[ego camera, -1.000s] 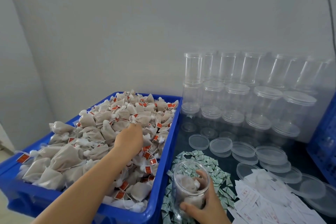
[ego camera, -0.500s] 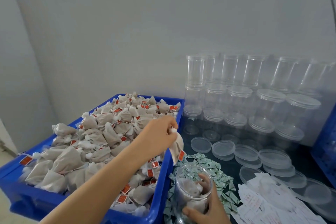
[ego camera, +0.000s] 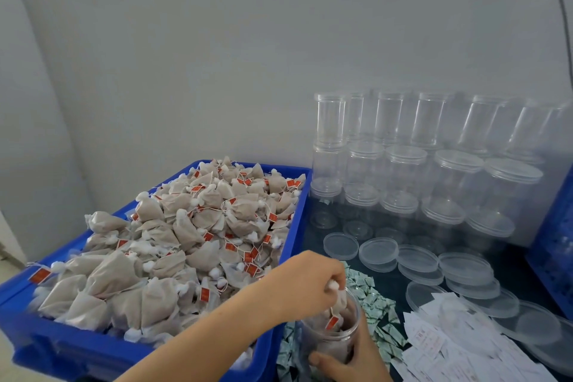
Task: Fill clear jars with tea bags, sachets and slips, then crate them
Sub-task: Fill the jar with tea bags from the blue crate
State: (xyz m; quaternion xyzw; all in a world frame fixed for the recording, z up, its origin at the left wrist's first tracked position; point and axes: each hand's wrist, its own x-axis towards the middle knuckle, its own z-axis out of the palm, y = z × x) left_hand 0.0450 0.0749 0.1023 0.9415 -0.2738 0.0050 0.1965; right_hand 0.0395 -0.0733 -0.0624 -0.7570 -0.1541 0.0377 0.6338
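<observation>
My left hand (ego camera: 305, 284) pinched a tea bag (ego camera: 338, 304) over the jar (ego camera: 331, 341) my right hand (ego camera: 350, 363) gripped, beside the crate's rim (ego camera: 293, 226).

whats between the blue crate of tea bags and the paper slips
In the head view: the green-white sachet pile, with the held jar standing in it, between the blue crate and the slips.

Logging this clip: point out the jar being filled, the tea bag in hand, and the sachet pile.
jar (ego camera: 333, 346), head view, front wall.
tea bag (ego camera: 340, 301), head view, pouch body below the pinching fingers.
sachet pile (ego camera: 376, 307), head view, middle of the heap.
</observation>
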